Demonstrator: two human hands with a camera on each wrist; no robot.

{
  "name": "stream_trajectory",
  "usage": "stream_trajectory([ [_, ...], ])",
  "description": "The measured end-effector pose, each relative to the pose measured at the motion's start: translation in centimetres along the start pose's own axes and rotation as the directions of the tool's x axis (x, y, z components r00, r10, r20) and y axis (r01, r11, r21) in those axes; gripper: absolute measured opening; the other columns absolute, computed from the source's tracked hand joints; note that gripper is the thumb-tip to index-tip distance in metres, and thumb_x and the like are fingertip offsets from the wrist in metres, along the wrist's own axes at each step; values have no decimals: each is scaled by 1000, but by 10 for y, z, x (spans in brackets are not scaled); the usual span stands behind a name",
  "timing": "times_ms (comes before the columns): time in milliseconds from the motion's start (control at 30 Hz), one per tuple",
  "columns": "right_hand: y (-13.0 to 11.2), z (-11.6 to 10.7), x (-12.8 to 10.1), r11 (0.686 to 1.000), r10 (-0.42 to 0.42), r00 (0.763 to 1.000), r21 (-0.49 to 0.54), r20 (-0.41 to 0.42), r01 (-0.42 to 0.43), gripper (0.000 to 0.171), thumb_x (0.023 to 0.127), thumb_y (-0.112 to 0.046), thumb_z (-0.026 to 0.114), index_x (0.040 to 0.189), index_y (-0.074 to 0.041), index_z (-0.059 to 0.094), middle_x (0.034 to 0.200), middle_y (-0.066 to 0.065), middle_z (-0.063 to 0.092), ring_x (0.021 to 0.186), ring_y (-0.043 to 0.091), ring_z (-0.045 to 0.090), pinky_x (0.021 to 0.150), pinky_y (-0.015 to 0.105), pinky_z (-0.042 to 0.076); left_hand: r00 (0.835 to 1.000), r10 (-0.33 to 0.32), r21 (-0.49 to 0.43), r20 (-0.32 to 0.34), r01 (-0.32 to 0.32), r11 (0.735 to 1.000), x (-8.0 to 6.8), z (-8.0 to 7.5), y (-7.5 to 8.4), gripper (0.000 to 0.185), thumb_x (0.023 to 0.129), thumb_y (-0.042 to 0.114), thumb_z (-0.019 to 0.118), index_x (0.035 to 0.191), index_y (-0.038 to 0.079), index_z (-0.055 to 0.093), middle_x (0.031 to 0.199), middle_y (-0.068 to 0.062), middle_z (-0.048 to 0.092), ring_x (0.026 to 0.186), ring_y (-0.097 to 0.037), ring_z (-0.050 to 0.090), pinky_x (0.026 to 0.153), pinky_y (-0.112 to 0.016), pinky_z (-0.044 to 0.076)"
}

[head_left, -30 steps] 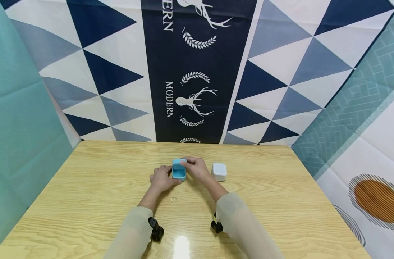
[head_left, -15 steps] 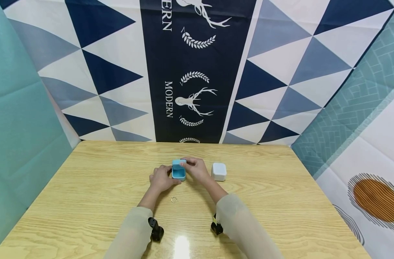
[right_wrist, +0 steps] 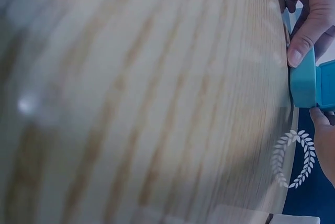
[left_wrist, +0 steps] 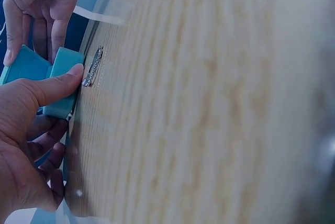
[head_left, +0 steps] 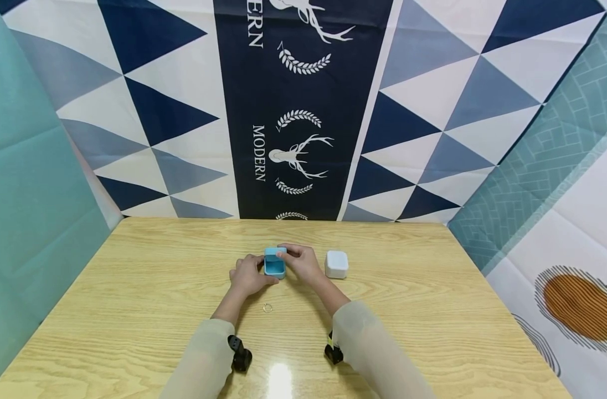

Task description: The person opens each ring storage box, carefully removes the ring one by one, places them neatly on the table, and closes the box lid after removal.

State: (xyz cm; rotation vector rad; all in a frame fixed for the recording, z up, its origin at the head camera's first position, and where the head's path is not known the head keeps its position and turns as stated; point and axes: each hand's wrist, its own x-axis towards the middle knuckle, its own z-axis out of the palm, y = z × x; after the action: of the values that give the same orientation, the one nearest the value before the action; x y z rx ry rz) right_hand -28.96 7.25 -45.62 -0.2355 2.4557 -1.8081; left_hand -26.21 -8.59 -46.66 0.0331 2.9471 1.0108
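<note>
Blue box (head_left: 275, 267), lower centre of frame: base (left_wrist: 67, 59) pinched by left grip (head_left: 247, 276), lid (head_left: 272, 251) pinched raised by right grip (head_left: 303, 264); lid handling apparently in hand, steadied base called for next

White box (head_left: 336, 264): we see it standing on the wooden table (head_left: 423, 327).
Backdrop (head_left: 303, 100): we read MODERN (head_left: 259, 153) beside a stag's head (head_left: 282, 156), triangles (head_left: 171, 111) flanking.
Left cloth (head_left: 39, 194): we find plain teal.
Right cloth (head_left: 572, 238): we spot a ringed brown oval (head_left: 580, 306).

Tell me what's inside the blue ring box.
Only bare blue interior shows in the blue ring box; the ring lies outside. Its front wall hides the nearest inside strip from above.
</note>
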Motion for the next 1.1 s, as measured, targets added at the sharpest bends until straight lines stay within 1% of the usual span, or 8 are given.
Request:
stream_trajectory([
  [200,-2,-1,-2,1000,-13,1000,27,11,13,34,89,-21,65,117,-4,65,122,15,63,118,28,57,97,40,45,1000,-1,-1,2,1,1000,0,-1,1,74,70,42,79,131,8,55,119,-13,57,109,-33,46,80,-45,32],
  [433,-31,-4,-21,1000,-17,1000,6,26,17,33,91,-13,61,119,2,62,121,20,62,116,30,57,95,38,47,1000,-5,8,11,5,1000,0,-1,2,74,71,41,79,132,8,54,120,-13,57,110,-33,46,81,-45,32],
  [567,-35,-4,-25,1000,-24,999,7,27,24,32,91,-13,61,119,2,62,123,19,61,118,31,56,97,39,46,1000,-12,9,17,12,1000,0,-2,2,74,71,41,79,132,9,54,121,-13,56,111,-33,46,81,-45,32],
  [667,-33,-4,-24,999,-41,999,2,30,40,32,91,-13,61,118,2,63,123,19,61,117,31,57,97,40,45,1000,-13,6,18,13,1000,0,-2,3,73,71,41,79,132,9,54,120,-13,56,110,-33,46,81,-45,32],
  [800,-13,-4,-11,999,-47,998,-8,37,48,34,90,-18,62,120,0,62,123,17,62,116,29,58,96,40,46,1000,-14,4,17,14,1000,0,-2,4,72,71,41,79,131,9,55,119,-13,56,109,-33,46,81,-46,32],
  [900,-1,-2,-1,999,-33,999,-25,39,34,36,90,-22,63,120,-3,63,124,13,62,116,26,58,96,38,46,1000,-17,4,18,17,1000,1,-1,3,72,71,41,79,131,9,55,118,-13,56,108,-33,46,81,-46,32],
  [1000,-3,-2,1,999,-23,999,-46,45,25,35,90,-23,62,120,-5,63,123,13,62,114,24,59,95,37,47,1000,-19,6,18,18,1000,1,-1,2,73,71,41,79,132,9,55,117,-12,56,108,-33,46,81,-46,32],
  [1100,-6,-2,1,999,-11,999,-36,51,13,33,90,-21,63,119,-4,63,119,14,64,110,23,61,93,36,48,1000,-18,7,16,18,1000,1,-1,2,73,71,41,80,131,8,54,117,-12,56,108,-33,46,81,-46,33],
])
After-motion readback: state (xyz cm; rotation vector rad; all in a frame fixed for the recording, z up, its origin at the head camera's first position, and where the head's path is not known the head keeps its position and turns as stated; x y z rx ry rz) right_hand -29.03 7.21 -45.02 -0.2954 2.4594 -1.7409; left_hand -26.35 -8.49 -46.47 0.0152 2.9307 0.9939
